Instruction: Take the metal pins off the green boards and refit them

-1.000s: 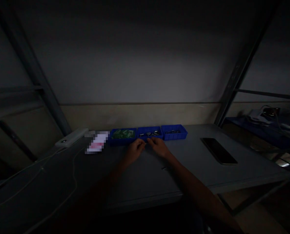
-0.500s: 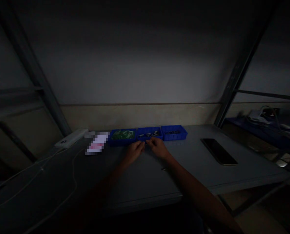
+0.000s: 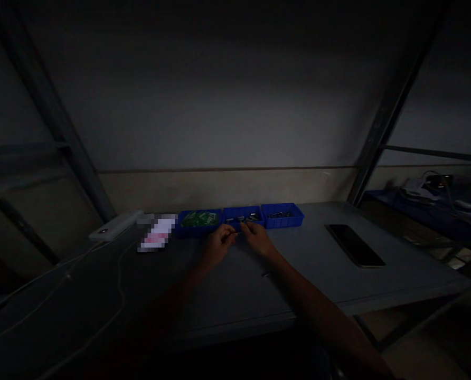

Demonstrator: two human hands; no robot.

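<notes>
Both hands meet on the grey table (image 3: 299, 285) just in front of the middle blue tray (image 3: 243, 216), which holds several small metal parts. My left hand (image 3: 218, 244) is curled with fingers pinched together. My right hand (image 3: 257, 237) is also curled, fingertips pointing at the left hand. Between the two hands a small pale part (image 3: 236, 233) shows, too small to name. The scene is very dim. To the left stands a blue tray (image 3: 199, 218) of green pieces, and to the right a blue tray (image 3: 282, 214) of dark small parts.
A dark phone (image 3: 354, 245) lies on the table's right side. A white power bank (image 3: 114, 226) with a cable (image 3: 119, 295) sits at the left, beside a blurred white and pink card (image 3: 157, 233). Metal shelf posts stand at both sides; a cluttered shelf (image 3: 429, 190) is at right.
Both hands have shifted slightly toward the middle tray and stay pinched together. Nothing else has moved.
</notes>
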